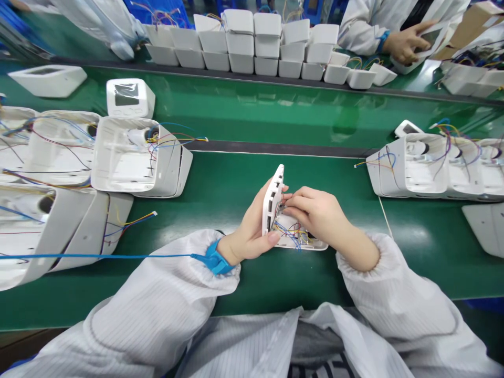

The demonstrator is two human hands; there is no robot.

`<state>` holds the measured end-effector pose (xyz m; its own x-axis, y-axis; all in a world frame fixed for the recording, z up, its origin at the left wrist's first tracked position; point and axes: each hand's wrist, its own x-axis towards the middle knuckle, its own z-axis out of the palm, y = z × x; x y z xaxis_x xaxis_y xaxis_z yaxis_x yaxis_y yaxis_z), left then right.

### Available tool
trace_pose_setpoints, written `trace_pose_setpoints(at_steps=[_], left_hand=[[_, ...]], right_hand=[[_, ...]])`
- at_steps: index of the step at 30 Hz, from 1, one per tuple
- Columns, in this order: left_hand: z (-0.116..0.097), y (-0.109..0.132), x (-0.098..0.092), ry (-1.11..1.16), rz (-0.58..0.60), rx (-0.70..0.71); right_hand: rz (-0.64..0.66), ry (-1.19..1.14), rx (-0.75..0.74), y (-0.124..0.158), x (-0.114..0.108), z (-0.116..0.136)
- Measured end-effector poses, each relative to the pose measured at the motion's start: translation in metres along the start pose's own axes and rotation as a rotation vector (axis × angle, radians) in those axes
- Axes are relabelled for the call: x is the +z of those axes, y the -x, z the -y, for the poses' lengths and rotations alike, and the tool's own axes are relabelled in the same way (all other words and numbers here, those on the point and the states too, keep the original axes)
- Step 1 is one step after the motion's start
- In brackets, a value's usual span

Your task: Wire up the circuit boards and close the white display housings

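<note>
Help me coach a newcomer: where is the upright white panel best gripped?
Probably by its back and edges, from the left, as the left hand does: the white panel stands on edge, and wires and the right hand crowd its right side.

I see a glossy green bench (244, 173) crossed by a black strip (275, 149). The panel (273, 202) is plain white, and its wires (289, 231) are blue, yellow and red. The wrist strap (214, 259) is bright blue, as is its cord (98, 256). The sleeves (165, 304) are white with fine grey pinstripes. The open housings (129, 157) are white, strung with multicoloured leads, and the stacked shells (252, 44) are white too.
</note>
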<state>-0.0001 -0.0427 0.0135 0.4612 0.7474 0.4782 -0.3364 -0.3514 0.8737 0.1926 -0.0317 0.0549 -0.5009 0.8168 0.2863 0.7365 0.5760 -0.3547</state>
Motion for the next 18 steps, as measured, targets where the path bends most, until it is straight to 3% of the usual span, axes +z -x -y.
trace_pose_setpoints(at_steps=[9, 18], left_hand=[[0.0008, 0.0013, -0.0011, -0.018, -0.029, -0.093], [-0.0009, -0.0007, -0.0023, -0.052, 0.018, -0.114]], right_hand=[[0.009, -0.035, -0.044, -0.0004, -0.0009, 0.0005], [0.031, 0.027, -0.129, -0.0012, -0.0012, -0.0003]])
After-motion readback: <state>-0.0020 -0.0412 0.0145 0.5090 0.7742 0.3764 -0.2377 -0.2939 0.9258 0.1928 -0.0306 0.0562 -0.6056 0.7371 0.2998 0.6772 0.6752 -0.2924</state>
